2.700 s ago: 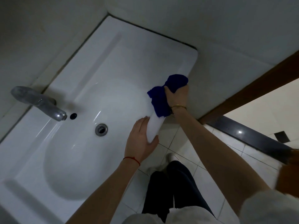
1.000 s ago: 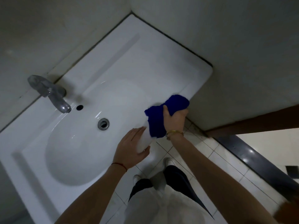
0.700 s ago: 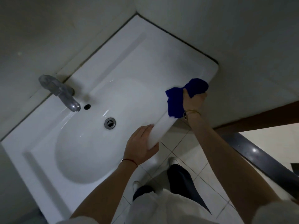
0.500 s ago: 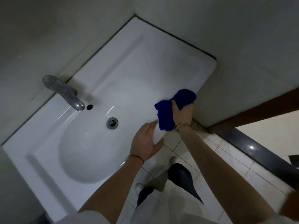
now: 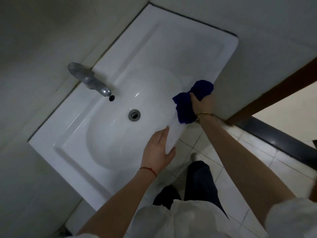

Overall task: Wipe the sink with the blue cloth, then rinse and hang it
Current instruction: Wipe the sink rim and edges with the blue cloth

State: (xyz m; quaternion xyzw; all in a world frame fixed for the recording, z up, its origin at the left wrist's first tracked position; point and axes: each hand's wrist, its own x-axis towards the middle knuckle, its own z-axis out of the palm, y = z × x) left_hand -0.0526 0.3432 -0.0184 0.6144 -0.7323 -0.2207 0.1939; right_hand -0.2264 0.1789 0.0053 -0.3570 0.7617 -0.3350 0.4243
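Seen from above, the right hand [image 5: 201, 103] grips a bunched blue cloth [image 5: 190, 102] against the white sink's [image 5: 154, 54] front rim, the left hand [image 5: 158, 149] rests flat nearby — wiping seems underway, while rinsing and hanging remain — the tap [image 5: 89, 79] looks dry.

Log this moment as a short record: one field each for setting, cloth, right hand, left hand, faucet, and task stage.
setting: white sink set in a wall corner, tiled floor below
cloth: blue cloth bunched on the sink's front rim
right hand: right hand grips the cloth against the rim
left hand: left hand rests flat on the front rim, fingers straight
faucet: metal faucet, no water visible
drain: drain uncovered
task stage: wiping; cloth not yet rinsed or hung
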